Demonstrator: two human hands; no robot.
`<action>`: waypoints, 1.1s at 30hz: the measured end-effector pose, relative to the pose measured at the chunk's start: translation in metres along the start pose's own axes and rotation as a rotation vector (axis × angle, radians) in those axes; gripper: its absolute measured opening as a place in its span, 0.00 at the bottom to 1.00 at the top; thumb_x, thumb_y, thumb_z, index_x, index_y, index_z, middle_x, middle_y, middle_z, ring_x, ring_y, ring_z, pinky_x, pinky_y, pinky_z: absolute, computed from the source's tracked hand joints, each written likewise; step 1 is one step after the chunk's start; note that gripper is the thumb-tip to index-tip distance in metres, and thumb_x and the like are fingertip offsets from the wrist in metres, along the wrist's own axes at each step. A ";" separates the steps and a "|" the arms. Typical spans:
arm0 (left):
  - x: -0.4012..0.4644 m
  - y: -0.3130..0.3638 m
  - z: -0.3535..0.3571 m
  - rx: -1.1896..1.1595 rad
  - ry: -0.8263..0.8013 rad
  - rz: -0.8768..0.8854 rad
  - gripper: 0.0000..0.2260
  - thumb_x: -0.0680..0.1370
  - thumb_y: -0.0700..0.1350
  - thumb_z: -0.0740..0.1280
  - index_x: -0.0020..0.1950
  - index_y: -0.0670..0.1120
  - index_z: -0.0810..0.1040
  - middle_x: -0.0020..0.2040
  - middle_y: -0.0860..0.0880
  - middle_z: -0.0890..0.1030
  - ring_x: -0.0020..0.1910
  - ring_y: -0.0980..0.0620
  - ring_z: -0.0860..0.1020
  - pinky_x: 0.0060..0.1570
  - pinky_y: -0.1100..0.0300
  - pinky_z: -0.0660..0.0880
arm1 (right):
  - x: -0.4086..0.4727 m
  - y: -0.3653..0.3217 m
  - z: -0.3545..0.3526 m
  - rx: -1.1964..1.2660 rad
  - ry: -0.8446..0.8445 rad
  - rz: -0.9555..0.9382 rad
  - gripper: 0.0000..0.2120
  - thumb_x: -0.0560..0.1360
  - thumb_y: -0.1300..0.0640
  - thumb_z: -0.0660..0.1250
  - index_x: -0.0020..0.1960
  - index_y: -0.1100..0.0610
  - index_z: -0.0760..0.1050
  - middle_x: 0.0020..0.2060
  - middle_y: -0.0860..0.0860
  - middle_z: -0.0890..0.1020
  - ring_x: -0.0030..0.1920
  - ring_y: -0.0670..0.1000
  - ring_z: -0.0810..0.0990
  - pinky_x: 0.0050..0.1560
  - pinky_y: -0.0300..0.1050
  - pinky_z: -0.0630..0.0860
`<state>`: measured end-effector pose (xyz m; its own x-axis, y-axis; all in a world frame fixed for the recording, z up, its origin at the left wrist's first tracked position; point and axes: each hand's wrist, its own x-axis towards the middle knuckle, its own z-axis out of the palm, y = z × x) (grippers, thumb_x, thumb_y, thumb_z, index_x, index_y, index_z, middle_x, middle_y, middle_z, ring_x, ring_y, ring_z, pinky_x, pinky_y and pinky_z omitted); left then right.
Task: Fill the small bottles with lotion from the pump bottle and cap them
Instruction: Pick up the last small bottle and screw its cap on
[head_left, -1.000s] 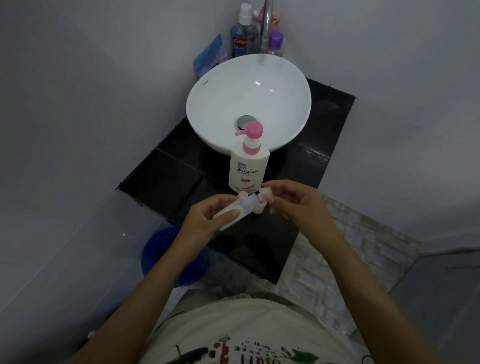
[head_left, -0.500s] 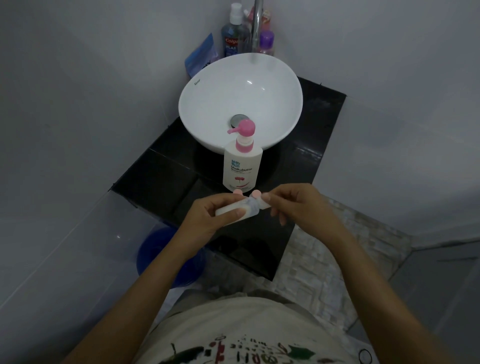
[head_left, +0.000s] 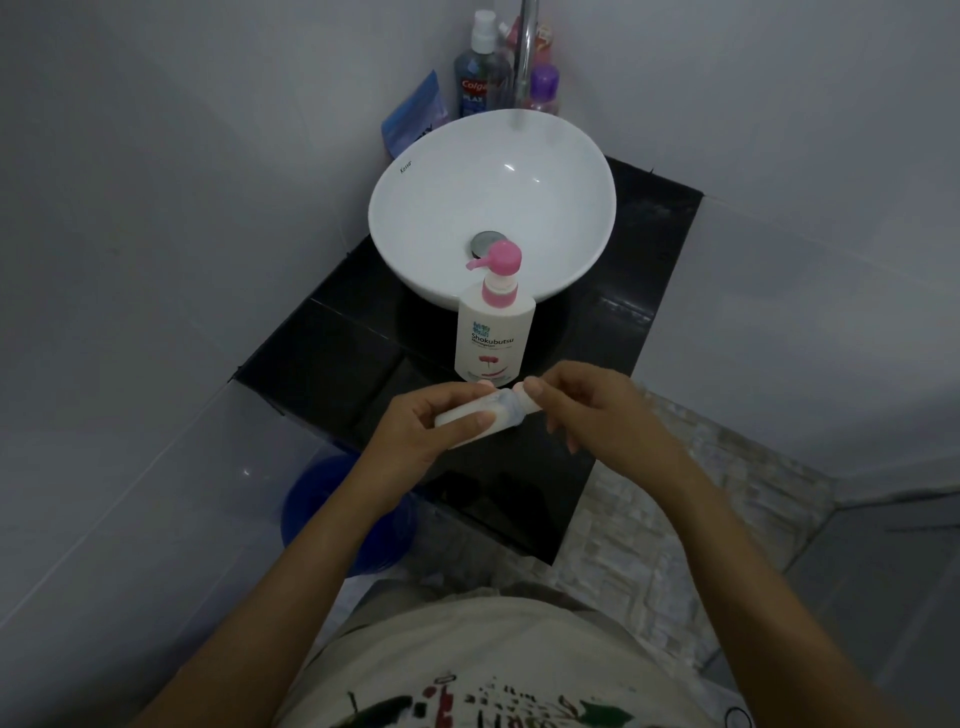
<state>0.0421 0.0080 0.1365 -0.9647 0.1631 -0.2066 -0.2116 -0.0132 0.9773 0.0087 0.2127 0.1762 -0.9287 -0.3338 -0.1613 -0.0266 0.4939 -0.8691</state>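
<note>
A white pump bottle (head_left: 493, 335) with a pink pump head stands on the black counter (head_left: 337, 358), in front of the basin. Just below it my left hand (head_left: 421, 431) grips a small translucent bottle (head_left: 493, 413) lying almost sideways, part filled with white lotion. My right hand (head_left: 597, 410) pinches the small white cap (head_left: 527, 400) at the bottle's mouth, thumb and forefinger on it. Most of the cap is hidden by my fingers.
A white bowl basin (head_left: 410, 192) sits on the counter under a chrome tap (head_left: 525, 57). Behind it stand a mouthwash bottle (head_left: 475, 78), a purple bottle (head_left: 544, 85) and a blue pouch (head_left: 413, 117). A blue bucket (head_left: 322, 509) sits below left. Walls close in left and right.
The cap, held slightly apart from the small bottle a second ago, now sits at its mouth. Both hands stay close together, and the view has shifted slightly.
</note>
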 end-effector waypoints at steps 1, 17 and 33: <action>0.000 0.000 -0.001 0.001 0.000 -0.001 0.16 0.70 0.48 0.70 0.57 0.50 0.81 0.52 0.56 0.83 0.53 0.59 0.80 0.46 0.68 0.76 | 0.000 -0.001 -0.003 0.030 -0.041 -0.033 0.13 0.71 0.38 0.64 0.47 0.46 0.77 0.35 0.47 0.81 0.30 0.43 0.79 0.32 0.34 0.76; -0.002 0.002 0.001 -0.036 -0.004 0.009 0.17 0.68 0.48 0.71 0.57 0.48 0.81 0.51 0.55 0.84 0.52 0.59 0.80 0.46 0.68 0.76 | -0.004 -0.004 0.002 0.062 0.015 0.010 0.13 0.71 0.41 0.65 0.42 0.51 0.77 0.29 0.46 0.81 0.24 0.43 0.76 0.25 0.29 0.70; -0.009 0.003 0.002 -0.054 -0.028 0.010 0.13 0.68 0.52 0.71 0.52 0.58 0.83 0.51 0.59 0.83 0.50 0.61 0.80 0.44 0.70 0.76 | -0.010 -0.006 0.001 0.172 -0.066 -0.015 0.06 0.73 0.56 0.69 0.50 0.52 0.80 0.32 0.52 0.82 0.25 0.43 0.76 0.24 0.33 0.71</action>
<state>0.0509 0.0082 0.1417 -0.9622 0.1902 -0.1950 -0.2111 -0.0684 0.9751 0.0187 0.2127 0.1829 -0.9024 -0.3948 -0.1726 0.0283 0.3454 -0.9380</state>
